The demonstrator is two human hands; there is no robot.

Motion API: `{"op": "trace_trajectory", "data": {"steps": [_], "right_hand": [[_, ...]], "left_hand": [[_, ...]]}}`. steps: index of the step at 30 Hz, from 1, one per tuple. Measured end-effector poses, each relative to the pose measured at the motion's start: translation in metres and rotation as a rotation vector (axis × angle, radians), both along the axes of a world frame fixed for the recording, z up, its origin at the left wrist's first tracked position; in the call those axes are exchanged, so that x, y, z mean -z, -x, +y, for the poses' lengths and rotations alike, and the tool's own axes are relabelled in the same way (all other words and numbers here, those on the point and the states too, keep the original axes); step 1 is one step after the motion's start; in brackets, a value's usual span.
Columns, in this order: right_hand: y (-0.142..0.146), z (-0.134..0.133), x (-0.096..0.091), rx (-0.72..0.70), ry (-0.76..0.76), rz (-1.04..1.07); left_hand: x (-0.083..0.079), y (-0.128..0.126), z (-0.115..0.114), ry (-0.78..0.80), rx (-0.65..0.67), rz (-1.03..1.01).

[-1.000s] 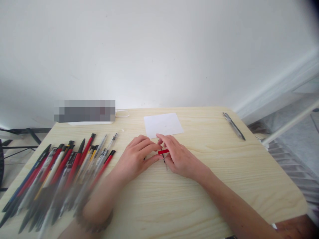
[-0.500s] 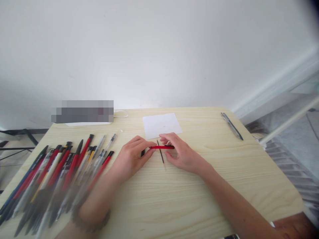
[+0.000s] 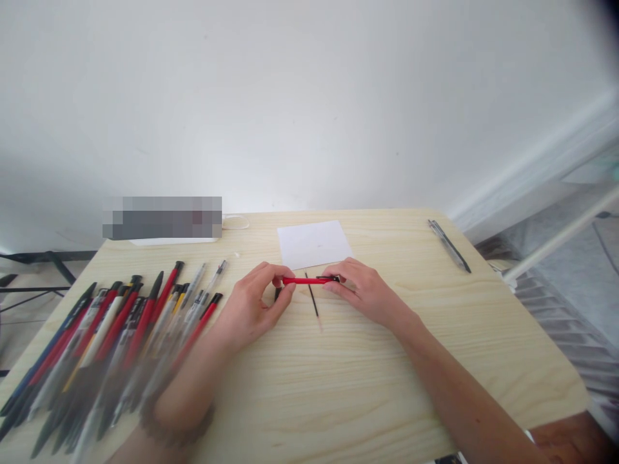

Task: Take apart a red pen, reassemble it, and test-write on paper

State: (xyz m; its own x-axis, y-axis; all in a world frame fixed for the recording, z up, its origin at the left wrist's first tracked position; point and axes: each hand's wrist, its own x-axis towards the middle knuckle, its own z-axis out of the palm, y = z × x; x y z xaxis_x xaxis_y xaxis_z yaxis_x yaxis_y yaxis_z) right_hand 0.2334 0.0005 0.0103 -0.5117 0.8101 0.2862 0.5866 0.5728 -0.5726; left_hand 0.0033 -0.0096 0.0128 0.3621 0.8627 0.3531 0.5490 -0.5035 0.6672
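You hold a slim red plastic pen barrel (image 3: 305,280) level just before the white paper sheet (image 3: 314,243), left hand (image 3: 254,306) and right hand (image 3: 367,293) pinching its ends. Likely light, stiff, slick; grip near the ends. Thin black ink refill (image 3: 313,301) lies beneath

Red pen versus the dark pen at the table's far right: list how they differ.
The red pen is red; the dark pen is grey-black. The red pen is pinched at its ends by the left hand and right hand; the dark pen lies untouched on the table. Both are slim.
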Motion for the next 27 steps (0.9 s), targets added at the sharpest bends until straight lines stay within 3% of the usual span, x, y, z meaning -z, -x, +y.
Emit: {"op": "trace_trajectory", "data": {"steps": [7, 20, 27], "right_hand": [[0.0042, -0.0038, -0.0012, -0.007, 0.050, 0.091], [0.0028, -0.0030, 0.0030, 0.053, 0.141, 0.268], [0.0035, -0.0040, 0.0025, 0.027, -0.015, 0.147]], "left_hand": [[0.0012, -0.0015, 0.0043, -0.118, 0.156, 0.041], [0.0012, -0.0018, 0.0036, -0.088, 0.028, 0.072], [-0.0044, -0.0006, 0.0025, -0.044, 0.073, 0.124]]}}
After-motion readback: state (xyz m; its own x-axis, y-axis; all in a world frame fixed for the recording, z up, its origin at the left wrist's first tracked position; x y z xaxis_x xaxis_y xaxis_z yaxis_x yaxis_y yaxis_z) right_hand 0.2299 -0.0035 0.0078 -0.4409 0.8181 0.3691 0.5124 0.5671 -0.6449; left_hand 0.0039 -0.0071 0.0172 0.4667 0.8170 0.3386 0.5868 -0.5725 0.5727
